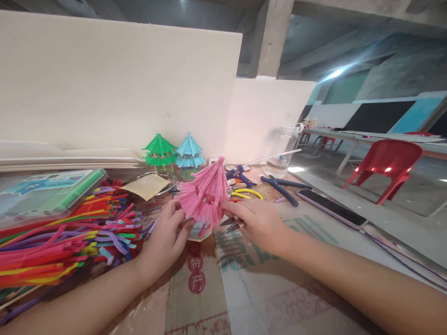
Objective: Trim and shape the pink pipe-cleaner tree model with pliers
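Observation:
A pink two-tiered pavilion (206, 193) made of fuzzy stems stands tilted at the middle of the table. My left hand (171, 232) grips its lower left side, with the thumb and fingers closed near the base. At its right side my right hand (256, 223) pinches the lower tier's edge. Part of a pale base (200, 231) shows beneath the pink fringe. Behind stand a green pavilion (159, 151) and a light blue pavilion (189, 156) of similar shape.
Colourful fuzzy stems (59, 246) and a plastic case (49, 195) lie at the left. Behind my right hand are a glue gun (241, 176), yellow-handled pliers (247, 193), blue-handled cutters (282, 186) and a water bottle (281, 151). A phone (331, 208) lies at the right.

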A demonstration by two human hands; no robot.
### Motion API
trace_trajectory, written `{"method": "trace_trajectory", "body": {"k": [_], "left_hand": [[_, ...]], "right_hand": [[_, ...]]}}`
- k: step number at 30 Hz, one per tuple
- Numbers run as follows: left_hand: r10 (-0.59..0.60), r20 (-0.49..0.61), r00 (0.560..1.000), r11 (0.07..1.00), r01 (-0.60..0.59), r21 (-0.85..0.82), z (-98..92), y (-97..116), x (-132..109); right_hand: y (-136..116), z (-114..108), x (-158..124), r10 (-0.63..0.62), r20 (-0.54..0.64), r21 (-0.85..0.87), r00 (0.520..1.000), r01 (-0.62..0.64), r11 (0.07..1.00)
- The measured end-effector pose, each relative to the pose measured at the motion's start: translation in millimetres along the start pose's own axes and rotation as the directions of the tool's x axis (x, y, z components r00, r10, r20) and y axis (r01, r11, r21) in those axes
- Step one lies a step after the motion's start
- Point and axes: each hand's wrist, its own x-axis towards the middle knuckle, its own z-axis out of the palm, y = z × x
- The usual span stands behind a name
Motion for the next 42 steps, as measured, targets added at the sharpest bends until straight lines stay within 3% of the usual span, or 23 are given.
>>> {"method": "trace_trajectory", "body": {"k": [7,11,16,20,24,29,35,42], "left_hand": [[0.039,-0.006,0.999,0.999,-0.039,0.007,0.6,0.5,-0.1],[-0.038,-0.012,0.999,0.999,0.038,-0.016,1.0,-0.6,2.6],[-0.152,-0.020,0.988,0.983,0.149,-0.111,3.7,-8.2,5.6],[-0.211,-0.020,0.977,0.966,0.205,-0.157,6.3,-14.7,4.3],[-0.195,-0.028,0.980,0.972,0.190,-0.138,5.6,-15.2,3.5],[-0.167,-0.058,0.984,0.974,0.156,-0.163,5.5,-14.4,5.5],[-0.300,-0.115,0.947,0.940,0.273,-0.203,12.4,-28.8,5.6],[-0.336,-0.082,0.938,0.912,0.303,-0.277,18.9,-33.8,3.1]], "right_hand": [[6.3,3.2,-3.3,0.033,0.019,-0.011,0.999,-0.033,0.999],[6.1,6.9,-4.9,0.041,0.057,0.071,0.998,-0.045,0.996],[-0.4,19.6,-14.2,0.028,0.202,0.198,0.979,-0.069,0.978],[-2.6,27.8,-16.9,0.269,0.327,0.228,0.906,-0.352,0.908],[-2.1,27.5,-10.6,0.515,0.290,0.401,0.807,-0.591,0.700],[1.6,32.5,-8.4,0.682,0.169,0.509,0.712,-0.655,0.558],[13.2,40.9,-10.3,0.768,0.302,0.562,0.564,-0.756,0.334],[21.4,47.6,-14.6,0.760,0.291,0.537,0.581,-0.757,0.373]]}}
